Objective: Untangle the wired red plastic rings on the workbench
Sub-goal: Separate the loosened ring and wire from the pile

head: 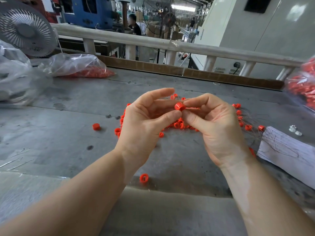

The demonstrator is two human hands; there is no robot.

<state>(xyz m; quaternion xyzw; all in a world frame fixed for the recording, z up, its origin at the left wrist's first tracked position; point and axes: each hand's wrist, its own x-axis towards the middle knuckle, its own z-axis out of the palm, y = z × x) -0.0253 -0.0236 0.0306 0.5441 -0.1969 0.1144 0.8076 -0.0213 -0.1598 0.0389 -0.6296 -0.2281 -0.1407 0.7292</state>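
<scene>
Counting from the left: one fan [25, 28] and two clear bags, a crumpled one [15, 77] and one part full of red rings [80, 65], all against the far rail [153, 41]. Next, three loose rings lie apart on the grey counter [59, 130]: a capped one [96, 126], one just left of my wrist [117, 131], and one near the front edge [143, 178]. The main tangle [179, 124] sits mid-counter behind my hands; its rings overlap too much to count, and thin wires trail right toward a sheet of paper [286, 150] and two small white pieces [294, 131]. A third bag of red parts [305, 86] hangs at the right edge.

Bare counter lies left of the tangle and in front of it, down to the near edge; a brown strip borders the back.

My left hand [144, 120] is raised, palm toward me, forefinger stretched out, thumb tip touching the ring [179, 106] I hold above the tangle. My right hand [216, 123] faces it, fingers [192, 120] curled, pinching that ring's right side between thumb and forefinger.
</scene>
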